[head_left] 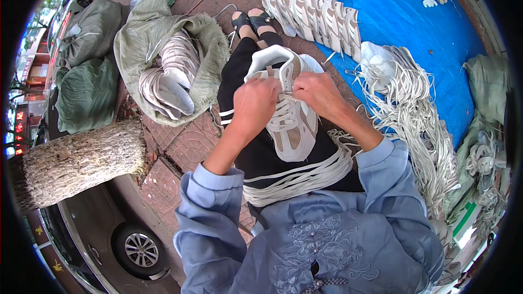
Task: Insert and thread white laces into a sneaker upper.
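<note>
A beige and white shoe upper [295, 140] lies on my lap, toe toward me, its white padded collar at the far end. White lacing [283, 117] crosses its front in several rows. My left hand [256, 102] is closed at the left eyelet edge, fingers pinched on the shoelace. Opposite it, my right hand [320, 93] pinches the lace at the right eyelet edge. The fingertips largely hide the lace ends. A bundle of loose white laces [305, 181] lies across my black-clad thighs, nearer my body.
Stacked shoe uppers [313, 17] and a heap of white laces [414, 114] lie on a blue tarp [376, 5] to the right. At left, an open woven sack [133, 41] holds more uppers. A tree trunk [84, 163] and a parked car [103, 228] stand beyond.
</note>
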`<state>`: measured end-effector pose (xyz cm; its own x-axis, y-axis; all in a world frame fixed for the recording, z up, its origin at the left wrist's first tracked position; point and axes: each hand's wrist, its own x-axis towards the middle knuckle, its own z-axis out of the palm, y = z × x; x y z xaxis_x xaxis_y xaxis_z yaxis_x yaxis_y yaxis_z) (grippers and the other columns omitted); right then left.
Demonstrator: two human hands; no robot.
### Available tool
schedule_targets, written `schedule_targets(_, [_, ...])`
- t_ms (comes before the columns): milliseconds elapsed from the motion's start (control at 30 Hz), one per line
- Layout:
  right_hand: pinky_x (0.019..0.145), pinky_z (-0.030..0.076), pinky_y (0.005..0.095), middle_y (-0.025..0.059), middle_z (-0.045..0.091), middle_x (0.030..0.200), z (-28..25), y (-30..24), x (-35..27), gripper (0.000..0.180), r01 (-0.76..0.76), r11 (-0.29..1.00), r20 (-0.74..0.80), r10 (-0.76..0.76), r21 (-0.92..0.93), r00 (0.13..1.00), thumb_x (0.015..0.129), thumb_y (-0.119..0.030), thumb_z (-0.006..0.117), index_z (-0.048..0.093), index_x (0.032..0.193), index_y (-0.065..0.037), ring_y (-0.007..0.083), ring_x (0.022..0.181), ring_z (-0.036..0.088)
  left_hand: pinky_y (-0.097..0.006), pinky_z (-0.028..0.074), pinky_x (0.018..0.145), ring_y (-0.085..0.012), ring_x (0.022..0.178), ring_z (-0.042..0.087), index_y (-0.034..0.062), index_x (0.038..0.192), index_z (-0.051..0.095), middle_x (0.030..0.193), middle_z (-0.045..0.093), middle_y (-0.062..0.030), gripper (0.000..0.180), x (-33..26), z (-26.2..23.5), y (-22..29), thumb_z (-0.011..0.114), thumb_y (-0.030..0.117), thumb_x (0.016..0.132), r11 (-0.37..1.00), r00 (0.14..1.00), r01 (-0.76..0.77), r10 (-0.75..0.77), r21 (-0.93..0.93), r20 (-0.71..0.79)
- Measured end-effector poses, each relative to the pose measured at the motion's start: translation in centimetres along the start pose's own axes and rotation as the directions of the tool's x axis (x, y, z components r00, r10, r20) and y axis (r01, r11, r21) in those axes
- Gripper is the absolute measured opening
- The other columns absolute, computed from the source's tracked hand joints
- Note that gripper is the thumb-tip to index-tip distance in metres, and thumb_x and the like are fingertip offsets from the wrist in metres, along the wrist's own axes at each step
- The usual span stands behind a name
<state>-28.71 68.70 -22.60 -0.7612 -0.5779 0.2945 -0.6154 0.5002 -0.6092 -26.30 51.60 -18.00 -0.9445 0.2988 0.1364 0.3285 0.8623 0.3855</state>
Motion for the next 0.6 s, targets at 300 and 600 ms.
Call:
schedule_targets(300, [0.055,0.047,0.0384,0.0159,0.056,0.067,0.3,-1.8,0.7,0.009,0.028,0.958,0.106,0.003,-0.287,0.994,0.067,-0.008,0.053,0.058,0.064,-0.001,0.0282,0.061,0.059,-0.039,0.046,0.057,-0.0318,0.063,0.059,0.0066,0.072,0.062,0.065,0.059,-0.0152,0.009,0.7,1.5,0.1,0.054,0.009,0.07,0.982,0.991,0.1,-0.085,-0.161,0.099])
schedule_targets(600, [0.056,0.043,0.0381,0.0082,0.051,0.065,0.7,0.7,-0.7,0.007,-0.002,0.999,-0.091,0.007,0.047,0.996,0.065,-0.011,0.059,0.054,0.063,-0.006,0.0264,0.062,0.055,-0.04,0.046,0.058,-0.0304,0.063,0.059,0.0086,0.07,0.063,0.067,0.059,-0.0149,0.012,3.7,1.2,-1.2,0.051,0.014,0.07,0.98,0.912,0.004,0.079,-0.2,0.403])
